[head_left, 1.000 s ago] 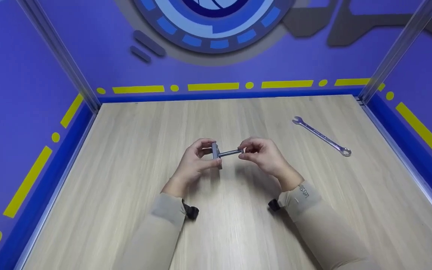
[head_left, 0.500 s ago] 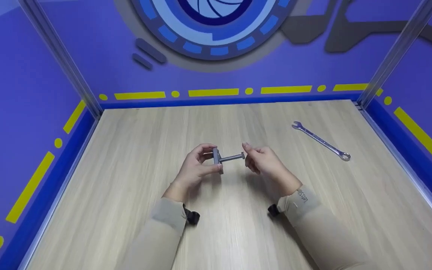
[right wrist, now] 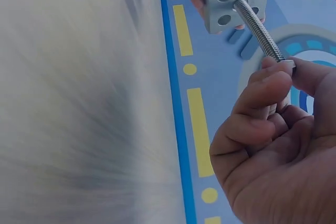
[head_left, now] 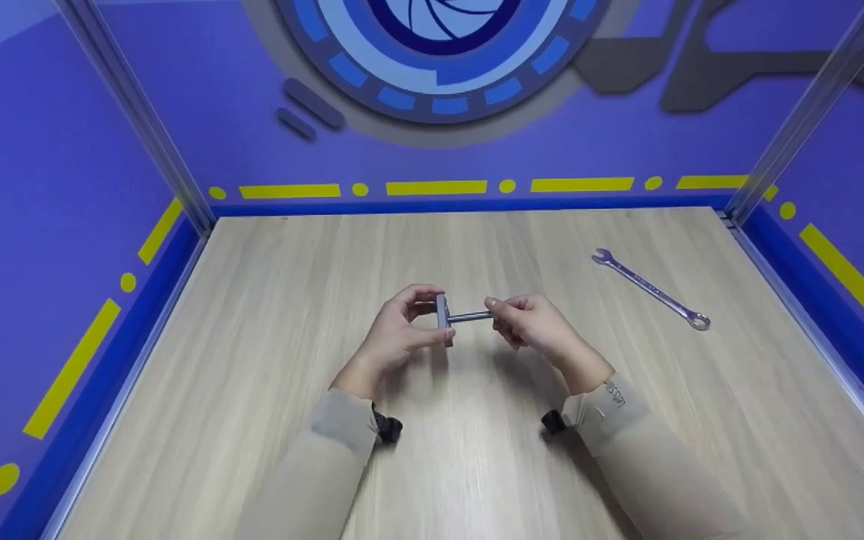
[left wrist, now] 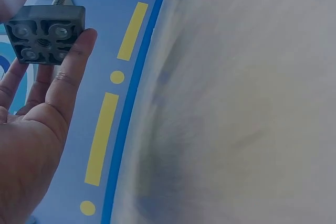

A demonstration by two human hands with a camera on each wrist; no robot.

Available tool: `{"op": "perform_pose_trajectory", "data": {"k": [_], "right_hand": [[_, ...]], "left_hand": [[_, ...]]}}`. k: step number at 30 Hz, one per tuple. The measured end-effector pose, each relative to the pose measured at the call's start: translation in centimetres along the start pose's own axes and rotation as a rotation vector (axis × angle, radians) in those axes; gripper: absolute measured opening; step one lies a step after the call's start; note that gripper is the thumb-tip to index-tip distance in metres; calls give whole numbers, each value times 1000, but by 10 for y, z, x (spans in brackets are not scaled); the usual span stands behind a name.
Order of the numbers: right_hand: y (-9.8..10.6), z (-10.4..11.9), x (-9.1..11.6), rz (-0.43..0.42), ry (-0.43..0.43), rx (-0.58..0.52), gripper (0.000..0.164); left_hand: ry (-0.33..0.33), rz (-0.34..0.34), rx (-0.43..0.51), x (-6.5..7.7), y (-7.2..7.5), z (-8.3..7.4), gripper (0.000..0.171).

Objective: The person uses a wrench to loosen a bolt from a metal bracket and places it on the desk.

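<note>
Above the middle of the table, my left hand (head_left: 391,334) holds a grey square metal plate (head_left: 442,321) by its edges, between thumb and fingers. Four corner holes mark the plate's face in the right wrist view, and its ribbed back (left wrist: 44,35) is turned to the left wrist camera. A long threaded bolt (right wrist: 260,32) sticks out of the plate's centre toward the right. At the bolt's outer end, my right hand (head_left: 544,326) pinches the head between thumb and curled index finger. The fingers partly cover that head.
A combination wrench (head_left: 649,289) lies slantwise on the wooden table (head_left: 312,270), at the right rear. Blue panels with yellow marks (head_left: 436,187) wall the table at the back and both sides. A small black camera sits at each wrist.
Half a second ago the right thumb was raised and the bolt head was exposed; now thumb and finger pinch the head again. The left hand keeps its hold on the plate.
</note>
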State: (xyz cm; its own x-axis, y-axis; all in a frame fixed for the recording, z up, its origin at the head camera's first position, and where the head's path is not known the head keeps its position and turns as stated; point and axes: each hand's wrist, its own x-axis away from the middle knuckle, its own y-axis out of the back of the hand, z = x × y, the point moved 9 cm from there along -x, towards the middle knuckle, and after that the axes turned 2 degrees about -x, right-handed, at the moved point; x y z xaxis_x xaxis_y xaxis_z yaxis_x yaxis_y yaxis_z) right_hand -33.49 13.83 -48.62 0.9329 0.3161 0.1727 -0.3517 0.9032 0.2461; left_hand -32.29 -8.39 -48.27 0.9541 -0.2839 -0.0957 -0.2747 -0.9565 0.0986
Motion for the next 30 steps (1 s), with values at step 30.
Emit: {"op": "perform_pose_trajectory", "data": {"k": [30], "right_hand": [[23,26,-17,-174,177,245,24]], "left_hand": [[-1,15,-29,-31,16,-10,69]]}}
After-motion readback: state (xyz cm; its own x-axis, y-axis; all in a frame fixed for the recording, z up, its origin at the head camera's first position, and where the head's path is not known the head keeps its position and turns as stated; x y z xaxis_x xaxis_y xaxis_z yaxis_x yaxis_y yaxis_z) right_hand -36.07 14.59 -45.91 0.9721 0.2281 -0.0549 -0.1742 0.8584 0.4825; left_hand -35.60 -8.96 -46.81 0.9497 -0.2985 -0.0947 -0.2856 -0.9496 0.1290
